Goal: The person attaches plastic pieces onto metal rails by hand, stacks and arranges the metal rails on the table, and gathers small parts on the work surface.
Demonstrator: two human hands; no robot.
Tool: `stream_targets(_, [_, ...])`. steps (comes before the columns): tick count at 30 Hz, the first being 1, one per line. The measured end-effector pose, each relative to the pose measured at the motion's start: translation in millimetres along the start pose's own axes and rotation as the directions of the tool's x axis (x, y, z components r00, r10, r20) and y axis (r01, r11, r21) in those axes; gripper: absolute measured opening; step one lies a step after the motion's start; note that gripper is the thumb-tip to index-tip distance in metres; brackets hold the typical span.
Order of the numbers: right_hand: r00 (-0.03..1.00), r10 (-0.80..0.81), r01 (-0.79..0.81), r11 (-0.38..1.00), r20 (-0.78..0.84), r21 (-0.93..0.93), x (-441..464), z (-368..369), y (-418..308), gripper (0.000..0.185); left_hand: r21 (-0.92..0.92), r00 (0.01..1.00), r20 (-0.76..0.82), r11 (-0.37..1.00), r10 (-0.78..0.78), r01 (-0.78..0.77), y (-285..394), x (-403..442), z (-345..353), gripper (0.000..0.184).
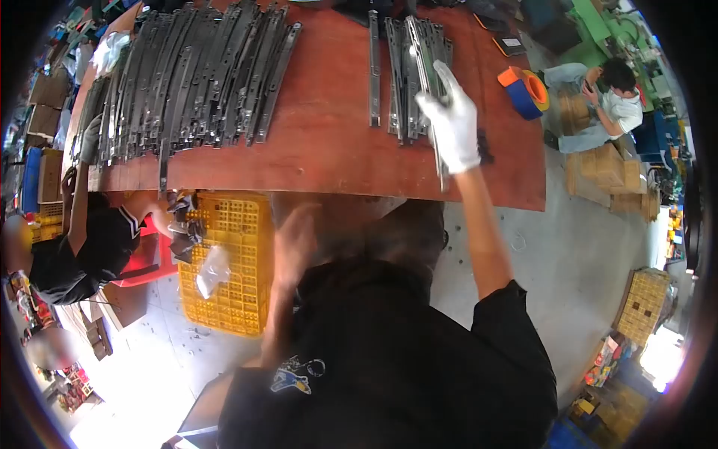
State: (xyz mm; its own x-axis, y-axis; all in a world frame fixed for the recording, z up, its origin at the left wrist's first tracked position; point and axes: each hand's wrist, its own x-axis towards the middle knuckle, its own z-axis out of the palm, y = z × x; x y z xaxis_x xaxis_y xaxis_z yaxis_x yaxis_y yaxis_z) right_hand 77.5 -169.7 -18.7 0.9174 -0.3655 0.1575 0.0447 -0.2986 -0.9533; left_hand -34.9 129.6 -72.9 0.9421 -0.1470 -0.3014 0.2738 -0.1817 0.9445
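Observation:
My right hand (455,131), in a white glove, is at the right part of the red table. It grips a long, shiny metal slide rail (421,56), with the thumb across it and the lower end by the table's front edge. Beneath and beside this rail lies a small group of dark metal rails (400,82); a single rail (374,71) lies apart to their left. My left hand (298,233), bare and smeared by motion, is below the table edge near my body. Its fingers do not show clearly.
A large row of dark rails (202,75) covers the table's left side. Rolls of orange and blue tape (526,93) sit at the right edge. A yellow crate (232,262) stands below left. One co-worker (90,247) is at left, another person (609,97) sits at right.

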Motion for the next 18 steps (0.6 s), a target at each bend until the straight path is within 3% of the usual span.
stream_targets(1, [0.994, -0.107, 0.107, 0.984, 0.005, -0.144, 22.9, 1.5, 27.0, 0.052, 0.01, 1.0, -0.014, 1.0, 0.004, -0.004, 1.6, -1.5, -0.5, 0.029])
stream_targets(2, [0.996, -0.051, 0.08, 0.876, 0.073, -0.476, 39.8, 6.2, 26.4, 0.05, -0.018, 1.0, 0.025, 1.0, -0.001, 0.001, 2.3, -2.2, -1.2, 0.029])
stream_targets(3, [0.993, 0.021, 0.074, 0.654, 0.117, -0.752, 52.6, 9.5, 23.7, 0.048, -0.051, 0.998, 0.065, 0.999, -0.004, 0.007, 1.9, -2.2, 0.1, 0.028])
stream_targets(4, [0.992, 0.013, 0.084, 0.66, 0.123, -0.747, 63.1, 9.6, 29.4, 0.048, -0.052, 0.998, 0.059, 0.998, 0.035, -0.032, -4.0, 1.1, 3.5, 0.027])
stream_targets(6, [0.952, -0.144, 0.306, 0.41, 0.271, -0.859, 75.6, 11.8, 43.3, 0.047, 0.01, 0.995, 0.061, 0.997, 0.08, -0.08, 4.8, 0.1, 3.6, 0.026])
stream_targets(9, [0.954, -0.218, 0.257, 0.244, 0.205, -0.935, 54.7, 44.4, -17.7, 0.041, 0.048, 0.995, 0.046, 0.994, 0.092, -0.094, 13.1, 0.0, 3.5, 0.024])
stream_targets(10, [0.938, -0.242, 0.328, 0.404, 0.247, -0.854, 52.5, 66.3, -24.6, 0.04, 0.044, 0.994, 0.038, 0.993, 0.106, -0.107, 10.2, 2.2, 8.4, 0.023])
stream_targets(11, [0.916, -0.277, 0.402, 0.641, 0.291, -0.654, 47.7, 94.4, -29.4, 0.041, 0.044, 0.993, 0.036, 0.992, 0.117, -0.118, 6.0, 3.6, 14.1, 0.022])
stream_targets(12, [0.918, -0.127, 0.317, 0.804, 0.375, -0.503, 42.1, 124.0, -50.1, 0.047, 0.105, 0.985, 0.057, 0.98, 0.161, -0.166, -1.0, 8.0, 22.4, 0.02])
stream_targets(14, [0.829, 0.193, 0.137, 0.84, 0.525, -0.525, 42.0, 181.7, -79.7, 0.063, 0.131, 0.967, 0.118, 0.961, 0.227, -0.242, 7.1, 13.3, 39.0, 0.018])
stream_targets(15, [0.783, 0.248, 0.123, 0.837, 0.57, -0.533, 45.8, 213.5, -71.6, 0.072, 0.135, 0.941, 0.176, 0.94, 0.29, -0.315, 10.2, 15.1, 45.6, 0.017])
stream_targets(17, [0.711, 0.384, 0.021, 0.826, 0.589, -0.564, 41.5, 263.9, -48.9, 0.106, 0.166, 0.927, 0.263, 0.933, 0.269, -0.318, 5.7, 24.9, 60.5, 0.018])
stream_targets(18, [0.789, 0.36, -0.029, 0.831, 0.498, -0.555, 32.1, 263.6, -59.1, 0.106, 0.099, 0.846, 0.24, 0.855, 0.476, -0.509, 1.7, 30.0, 68.5, 0.019])
